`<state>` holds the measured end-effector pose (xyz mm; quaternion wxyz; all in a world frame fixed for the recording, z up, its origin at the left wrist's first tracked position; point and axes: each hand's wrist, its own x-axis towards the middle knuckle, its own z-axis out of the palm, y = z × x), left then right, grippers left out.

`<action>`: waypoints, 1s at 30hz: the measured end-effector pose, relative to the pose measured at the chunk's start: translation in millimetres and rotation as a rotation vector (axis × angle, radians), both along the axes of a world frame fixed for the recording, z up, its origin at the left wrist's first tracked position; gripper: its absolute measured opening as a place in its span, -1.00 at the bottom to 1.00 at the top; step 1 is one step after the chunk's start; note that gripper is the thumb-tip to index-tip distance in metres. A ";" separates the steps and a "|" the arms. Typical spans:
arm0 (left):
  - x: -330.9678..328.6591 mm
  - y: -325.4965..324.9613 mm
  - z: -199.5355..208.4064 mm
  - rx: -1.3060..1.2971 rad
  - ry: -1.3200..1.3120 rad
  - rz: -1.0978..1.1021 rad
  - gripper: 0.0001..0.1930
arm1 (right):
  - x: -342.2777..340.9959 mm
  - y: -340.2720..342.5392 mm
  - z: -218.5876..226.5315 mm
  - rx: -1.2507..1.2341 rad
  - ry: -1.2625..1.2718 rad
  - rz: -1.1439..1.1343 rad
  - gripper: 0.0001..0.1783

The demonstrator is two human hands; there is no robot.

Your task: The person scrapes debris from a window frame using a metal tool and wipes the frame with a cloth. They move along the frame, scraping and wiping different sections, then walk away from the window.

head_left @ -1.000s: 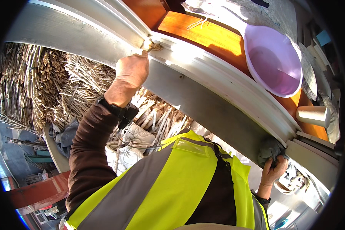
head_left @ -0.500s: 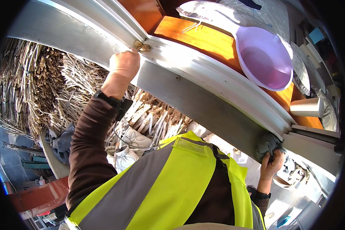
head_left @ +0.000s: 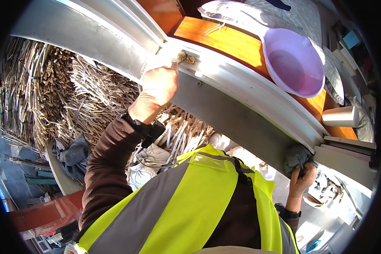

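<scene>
My left hand (head_left: 160, 86) is closed at the white window frame (head_left: 241, 86). A thin dark piece juts from its fingers and meets a small tan, crumpled clump (head_left: 189, 59) on the track; what kind of tool it is, I cannot make out. At the far right end of the same frame, my right hand (head_left: 302, 180) is wrapped round a bunched grey cloth (head_left: 298, 156). The cloth is pressed against the grey metal face (head_left: 237, 116) below the frame.
Beyond the frame, a lilac basin (head_left: 294, 63) stands on an orange wooden sill (head_left: 218, 36), with a white cylinder (head_left: 340, 116) to its right. Bundles of dry sticks (head_left: 51, 89) are stacked at the left. Pale padded fabric (head_left: 152, 156) lies below my left forearm.
My left hand has slid rightward along the frame, and the tan clump has shifted right with it. My right hand and the cloth have stayed nearly in place.
</scene>
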<state>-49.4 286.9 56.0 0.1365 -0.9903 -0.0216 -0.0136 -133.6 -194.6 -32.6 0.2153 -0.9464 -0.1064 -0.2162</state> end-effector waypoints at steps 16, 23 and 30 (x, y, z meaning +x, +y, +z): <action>0.3 -76.3 8.4 -0.187 0.081 -0.201 -0.76 | -1.0 3.0 0.5 0.101 0.054 -0.009 -0.75; 15.9 -82.0 6.1 -0.421 0.157 -0.234 -0.74 | -1.5 7.3 4.0 0.177 0.071 -0.030 -0.75; 43.7 -86.4 -0.9 -0.695 0.361 -0.345 -0.72 | -1.3 10.1 7.3 0.175 0.066 -0.036 -0.76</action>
